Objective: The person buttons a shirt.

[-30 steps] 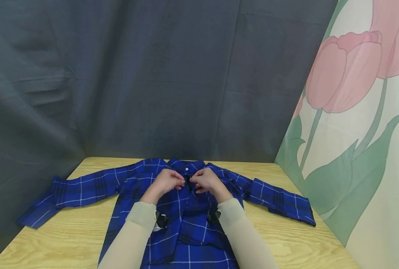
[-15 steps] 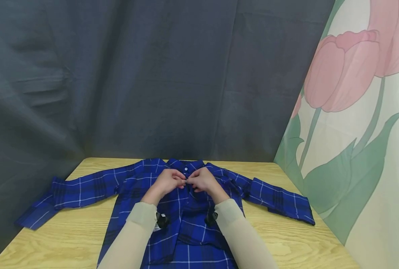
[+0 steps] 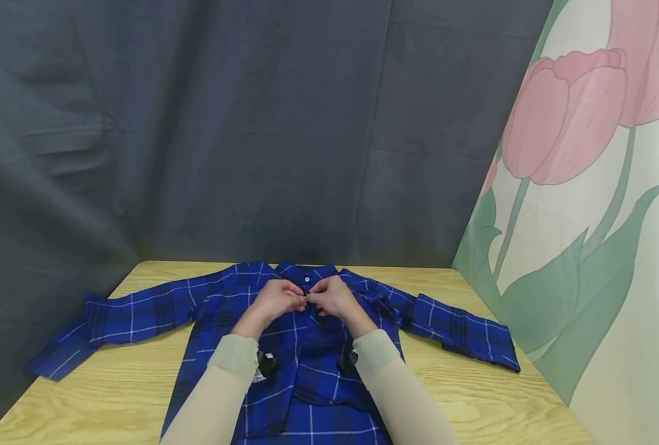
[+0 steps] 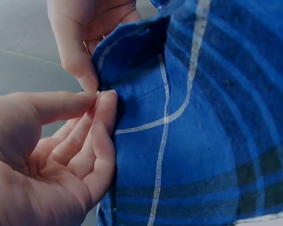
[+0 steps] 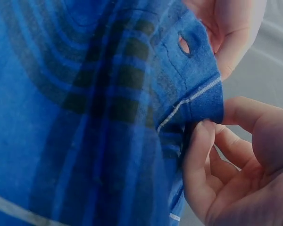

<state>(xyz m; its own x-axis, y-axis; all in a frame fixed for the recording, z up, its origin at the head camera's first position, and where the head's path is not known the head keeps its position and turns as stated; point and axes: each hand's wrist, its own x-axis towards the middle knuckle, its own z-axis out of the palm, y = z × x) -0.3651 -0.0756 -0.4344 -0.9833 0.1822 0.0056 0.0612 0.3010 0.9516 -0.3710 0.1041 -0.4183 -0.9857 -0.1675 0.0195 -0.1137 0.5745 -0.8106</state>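
Observation:
A blue plaid button-up shirt (image 3: pixel 273 402) lies front side up, sleeves spread to both sides, with a white button (image 3: pixel 307 279) at its collar. Just below that button, my left hand (image 3: pixel 276 300) and right hand (image 3: pixel 333 295) meet at the front opening. In the left wrist view, the left thumb and forefinger pinch the shirt's front edge, a tiny pale bit showing between the tips. My right hand pinches the other front edge, where a buttonhole (image 5: pixel 184 45) shows in the right wrist view with skin visible through it. The fingers hide most of the meeting point.
The shirt rests on a light wood table (image 3: pixel 112 395). A dark grey curtain (image 3: pixel 285 136) hangs behind and at the left. At the right stands a tulip-patterned cloth (image 3: pixel 562 123). The lower front panels are rumpled, and a white label (image 3: pixel 259 375) shows near the left wrist.
A second ago the hands were slightly apart; the right hand has moved left until the fingertips meet at the shirt opening. Over the last half second they have barely shifted.

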